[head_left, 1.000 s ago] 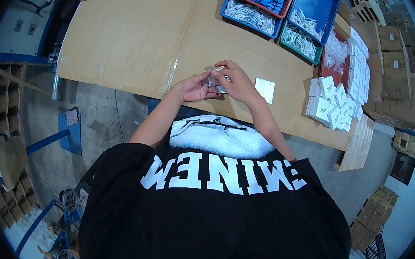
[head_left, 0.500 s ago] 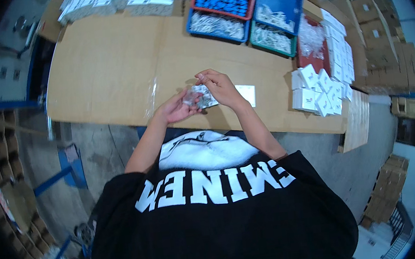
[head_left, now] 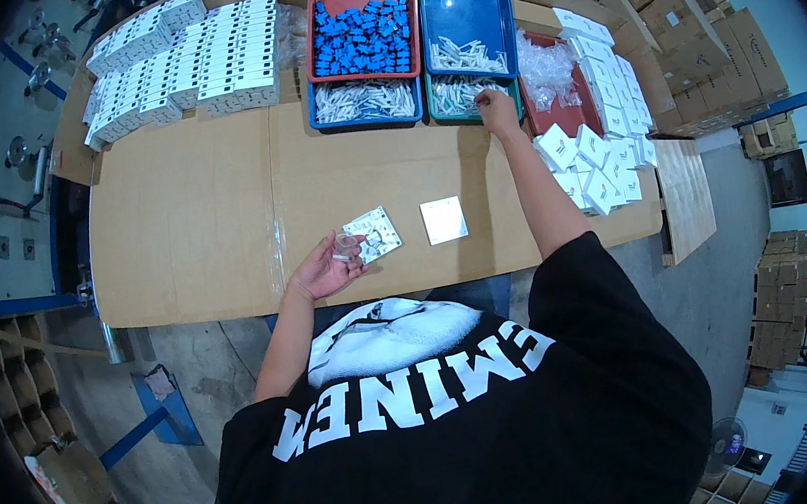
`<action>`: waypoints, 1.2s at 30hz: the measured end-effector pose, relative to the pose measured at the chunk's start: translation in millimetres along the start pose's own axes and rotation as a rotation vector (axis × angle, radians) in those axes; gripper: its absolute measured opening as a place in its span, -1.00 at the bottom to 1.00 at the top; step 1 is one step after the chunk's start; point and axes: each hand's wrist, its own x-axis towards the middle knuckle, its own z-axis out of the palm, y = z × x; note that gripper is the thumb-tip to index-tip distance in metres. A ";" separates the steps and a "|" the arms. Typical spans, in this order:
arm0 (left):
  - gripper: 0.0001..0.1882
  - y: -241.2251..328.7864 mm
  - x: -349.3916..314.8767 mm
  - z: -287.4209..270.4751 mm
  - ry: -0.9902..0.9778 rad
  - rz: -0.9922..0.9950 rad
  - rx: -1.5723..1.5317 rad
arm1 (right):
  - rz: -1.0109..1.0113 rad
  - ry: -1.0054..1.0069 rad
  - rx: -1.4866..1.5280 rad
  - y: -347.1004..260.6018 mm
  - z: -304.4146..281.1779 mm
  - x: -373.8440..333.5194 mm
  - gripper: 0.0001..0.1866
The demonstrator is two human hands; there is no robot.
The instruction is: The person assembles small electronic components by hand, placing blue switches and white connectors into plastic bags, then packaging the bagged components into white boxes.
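Palm up near the table's front edge, my left hand has its fingers curled round a small clear plastic piece. Against those fingertips lies a white card-like piece with dark print; whether the hand grips it too is unclear. A plain white square rests on the table to its right. My right hand is stretched far forward over the right end of the green tray, which holds small white slender parts. Its fingers are closed together and point down; what they hold, if anything, is hidden.
Trays of blue parts and white parts stand left of the green one. A blue tray is behind it. At right are a red tray with clear bags and piled white boxes. Box rows fill the back left.
My right hand has left the left hand and reached forward and right to the green tray. My left hand stays near the front edge with the clear piece. The view has shifted.
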 end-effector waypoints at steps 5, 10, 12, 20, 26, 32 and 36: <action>-0.34 2.9 0.5 -5.5 -0.038 -0.001 0.001 | -0.112 -0.171 -0.185 3.9 4.8 11.5 -0.80; -0.34 4.7 3.2 -3.8 -0.055 -0.013 0.020 | -0.067 -0.215 -0.205 2.5 1.8 21.5 -0.82; -0.34 4.9 3.3 -3.8 -0.056 -0.018 0.018 | -0.064 -0.306 -0.257 1.1 -2.3 23.0 -0.81; -0.29 -4.7 -1.4 -17.1 -0.022 -0.013 -0.015 | -0.093 0.028 -0.029 -5.4 -5.0 4.0 -0.81; -0.28 3.8 6.0 -11.2 -0.119 -0.042 -0.094 | 0.004 -0.059 0.550 -50.0 -2.7 -43.1 -0.85; -0.28 8.6 2.5 -3.6 -0.138 -0.042 -0.039 | 0.064 -0.446 0.777 -166.0 32.0 -182.7 -0.85; -0.35 5.4 4.1 0.4 -0.122 -0.021 -0.009 | 0.127 -0.641 0.854 -214.8 27.0 -216.5 -0.84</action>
